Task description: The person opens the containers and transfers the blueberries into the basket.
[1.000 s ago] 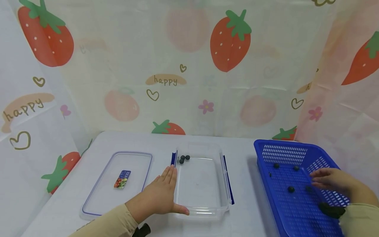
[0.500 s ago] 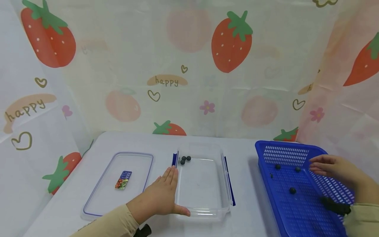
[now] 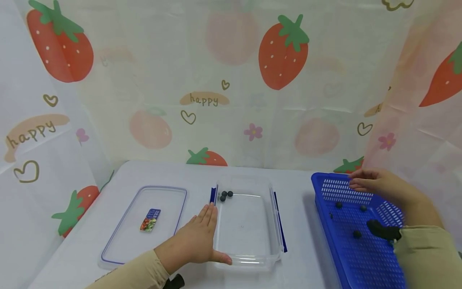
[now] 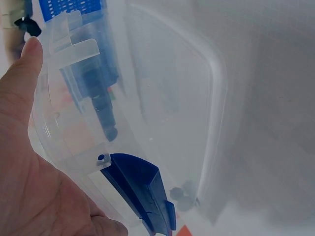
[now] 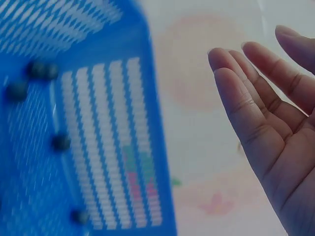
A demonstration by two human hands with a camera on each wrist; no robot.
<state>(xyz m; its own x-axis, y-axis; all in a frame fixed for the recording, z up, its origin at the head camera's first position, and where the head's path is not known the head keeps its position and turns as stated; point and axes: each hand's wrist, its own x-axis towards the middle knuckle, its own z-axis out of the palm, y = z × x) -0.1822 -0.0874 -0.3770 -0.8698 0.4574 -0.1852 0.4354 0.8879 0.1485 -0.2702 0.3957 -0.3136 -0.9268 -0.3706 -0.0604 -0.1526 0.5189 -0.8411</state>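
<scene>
My left hand (image 3: 196, 237) lies with fingers extended and thumb spread against the near left side of a clear plastic box (image 3: 240, 257). In the box's far left corner sit dark balls (image 3: 223, 196) that look like blueberries. My right hand (image 3: 382, 184) is over the far end of a blue perforated basket (image 3: 326, 241), its fingers loosely bent. In the right wrist view the palm shows no ball, but the thumb and index tips are partly hidden, so a pinched ball cannot be ruled out. Several similar dark balls (image 3: 357, 234) lie in the basket.
Left of the box lies a clear lid (image 3: 122, 245) with a blue rim and a small printed label (image 3: 150, 220). The box's blue side latches (image 3: 279, 222) hang outward. A strawberry-patterned cloth (image 3: 252, 80) stands behind the white table (image 3: 296, 265).
My right hand has risen from inside the basket and moved left toward its far edge. A dark ball beneath its fingers earlier is no longer seen there. My left hand stays put.
</scene>
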